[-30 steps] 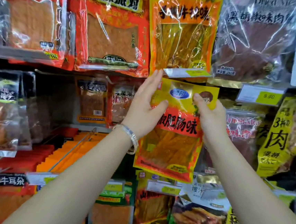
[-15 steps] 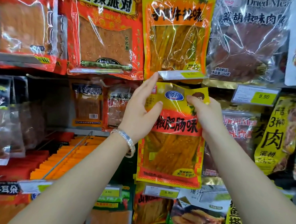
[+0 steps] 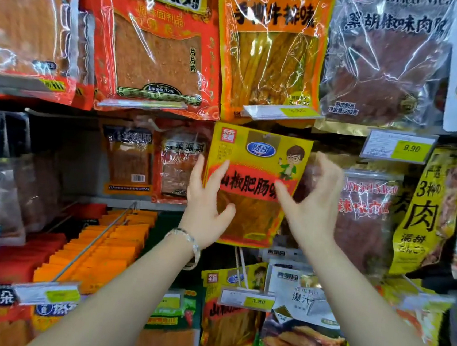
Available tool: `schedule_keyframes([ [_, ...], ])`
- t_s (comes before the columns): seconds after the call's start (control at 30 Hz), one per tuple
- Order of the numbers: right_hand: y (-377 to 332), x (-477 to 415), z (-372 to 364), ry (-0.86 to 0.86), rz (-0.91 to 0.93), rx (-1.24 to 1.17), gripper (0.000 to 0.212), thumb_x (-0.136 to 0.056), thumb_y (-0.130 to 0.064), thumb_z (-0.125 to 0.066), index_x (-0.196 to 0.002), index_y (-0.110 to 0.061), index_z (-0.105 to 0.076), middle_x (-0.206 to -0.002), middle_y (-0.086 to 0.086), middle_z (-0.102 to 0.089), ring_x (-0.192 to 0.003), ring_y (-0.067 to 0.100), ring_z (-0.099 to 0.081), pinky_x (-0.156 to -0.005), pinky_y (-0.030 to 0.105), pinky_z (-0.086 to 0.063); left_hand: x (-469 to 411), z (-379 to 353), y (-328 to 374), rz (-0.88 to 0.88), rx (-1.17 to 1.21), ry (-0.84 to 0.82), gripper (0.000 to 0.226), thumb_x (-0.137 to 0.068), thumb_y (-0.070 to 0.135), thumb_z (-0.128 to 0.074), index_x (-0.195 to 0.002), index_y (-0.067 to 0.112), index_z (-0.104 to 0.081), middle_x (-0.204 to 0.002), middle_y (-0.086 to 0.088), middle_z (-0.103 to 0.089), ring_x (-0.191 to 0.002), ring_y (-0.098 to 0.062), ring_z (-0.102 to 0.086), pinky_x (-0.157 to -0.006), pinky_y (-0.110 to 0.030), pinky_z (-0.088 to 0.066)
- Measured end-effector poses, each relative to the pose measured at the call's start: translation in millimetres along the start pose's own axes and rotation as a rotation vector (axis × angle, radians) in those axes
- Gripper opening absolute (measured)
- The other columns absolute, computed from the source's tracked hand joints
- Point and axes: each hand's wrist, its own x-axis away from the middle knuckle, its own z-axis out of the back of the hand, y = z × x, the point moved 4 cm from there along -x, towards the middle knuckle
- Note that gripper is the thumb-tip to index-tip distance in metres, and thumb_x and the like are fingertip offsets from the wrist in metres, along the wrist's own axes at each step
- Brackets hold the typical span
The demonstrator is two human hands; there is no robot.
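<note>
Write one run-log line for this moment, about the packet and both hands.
yellow packet: hangs, not gripped | left hand: open, at its left edge | right hand: open, at its right edge

The yellow packet (image 3: pixel 259 159) at the rack's middle reads 山椒肥肠味 on a red band, under a blue 贤哥 logo. Along the top edge, a red packet (image 3: pixel 161 46) says 香辣派对 and 72克, and a grey packet (image 3: pixel 385 65) says 黑胡椒味 and 252克. A price tag (image 3: pixel 400 147) toward the right edge shows 9.90, and a lower tag (image 3: pixel 247 299) shows 3.80.
</note>
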Motion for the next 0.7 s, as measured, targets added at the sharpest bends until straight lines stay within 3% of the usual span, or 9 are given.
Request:
schedule_keyframes([
  [0.1, 5.4, 34.6, -12.4, -0.104, 0.253, 0.239, 0.065, -0.082, -0.029, -0.069, -0.138, -0.016, -0.039, -0.142, 0.017, -0.041, -0.133, 0.03, -0.035, -0.104, 0.049, -0.034, 8.9, -11.1, -23.9, 0.025, 0.011, -0.078, 0.088, -0.086, 0.017, -0.06, -0.129, 0.07, -0.004, -0.143, 0.034, 0.01, -0.137, 0.0, 0.002, -0.109, -0.031, -0.014],
  [0.23, 22.9, 61.4, -44.4, -0.366, 0.287, 0.352, 0.062, -0.084, -0.028, -0.069, -0.14, -0.013, -0.046, -0.149, 0.016, -0.037, -0.138, 0.035, -0.033, -0.103, 0.051, -0.038, 14.3, -25.8, -50.9, 0.116, 0.026, -0.203, 0.091, -0.087, 0.013, -0.058, -0.129, 0.07, -0.001, -0.145, 0.027, 0.002, -0.131, -0.003, -0.019, -0.103, -0.024, -0.027],
  [0.3, 28.9, 60.8, -57.6, -0.437, 0.243, 0.375, 0.062, -0.087, -0.029, -0.065, -0.143, -0.015, -0.042, -0.152, 0.016, -0.032, -0.141, 0.034, -0.027, -0.106, 0.048, -0.036, 14.1, -33.9, -59.9, 0.164, 0.056, -0.265, 0.094, -0.087, 0.015, -0.058, -0.132, 0.069, 0.005, -0.147, 0.014, -0.006, -0.119, -0.002, -0.034, -0.097, -0.02, -0.029],
  [0.4, 35.1, 53.4, -79.1, -0.507, 0.194, 0.398, 0.062, -0.09, -0.026, -0.06, -0.146, -0.016, -0.036, -0.154, 0.015, -0.028, -0.143, 0.034, -0.025, -0.105, 0.047, -0.038, 2.7, -41.2, -71.1, 0.256, 0.097, -0.292, 0.098, -0.087, 0.016, -0.059, -0.129, 0.07, 0.012, -0.145, 0.002, -0.014, -0.096, 0.004, -0.037, -0.089, -0.018, -0.029],
  [0.6, 51.8, 31.6, -128.6, -0.737, -0.06, 0.397, 0.061, -0.097, -0.03, -0.044, -0.152, -0.025, -0.017, -0.161, 0.005, -0.003, -0.146, 0.03, -0.013, -0.111, 0.046, -0.031, -29.0, -50.3, -94.2, 0.4, 0.153, -0.337, 0.091, -0.088, 0.015, -0.056, -0.141, 0.056, 0.005, -0.15, -0.014, -0.019, -0.125, -0.02, -0.036, -0.095, -0.021, -0.029],
  [0.7, 52.9, 18.3, -141.4, -0.775, -0.299, 0.275, 0.058, -0.097, -0.029, -0.045, -0.15, -0.027, -0.021, -0.161, -0.001, -0.002, -0.145, 0.026, -0.016, -0.114, 0.041, -0.026, -45.5, -51.3, -103.2, 0.403, 0.179, -0.36, 0.084, -0.088, 0.013, -0.054, -0.145, 0.05, -0.004, -0.152, -0.002, -0.027, -0.093, -0.005, -0.051, -0.061, -0.007, -0.039],
])
